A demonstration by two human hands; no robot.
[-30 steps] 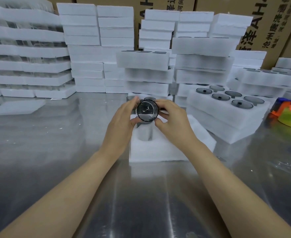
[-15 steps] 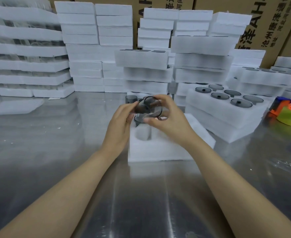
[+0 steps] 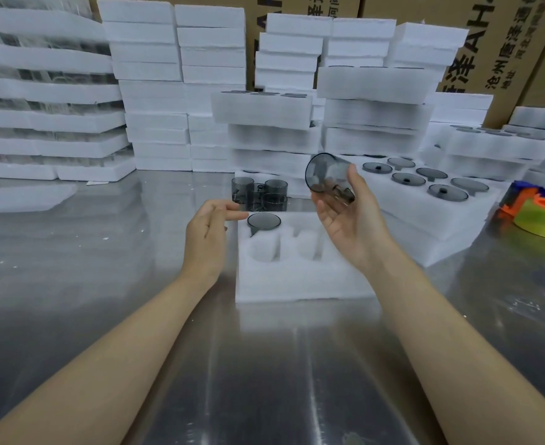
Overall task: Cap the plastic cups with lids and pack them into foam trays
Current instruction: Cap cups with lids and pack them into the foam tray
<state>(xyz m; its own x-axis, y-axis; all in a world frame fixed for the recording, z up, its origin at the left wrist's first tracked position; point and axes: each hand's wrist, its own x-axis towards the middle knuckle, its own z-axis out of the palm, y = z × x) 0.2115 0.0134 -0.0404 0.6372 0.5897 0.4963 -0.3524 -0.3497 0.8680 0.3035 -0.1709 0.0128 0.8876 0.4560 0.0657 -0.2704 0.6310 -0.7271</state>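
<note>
Right hand (image 3: 351, 232) around one cup (image 3: 327, 179); left hand (image 3: 208, 232) slack beside one lidded cup (image 3: 263, 220) in foam tray (image 3: 296, 284).

Smoky cup (image 3: 329, 179) tilted above foam tray (image 3: 296, 284); lidded cup (image 3: 263, 220) in far-L slot.

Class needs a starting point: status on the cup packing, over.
Left grip open beside front tray. Right grip holds grey cup, tilted, raised. Second cup seated far-left in tray. Nothing blocking free pockets.
</note>
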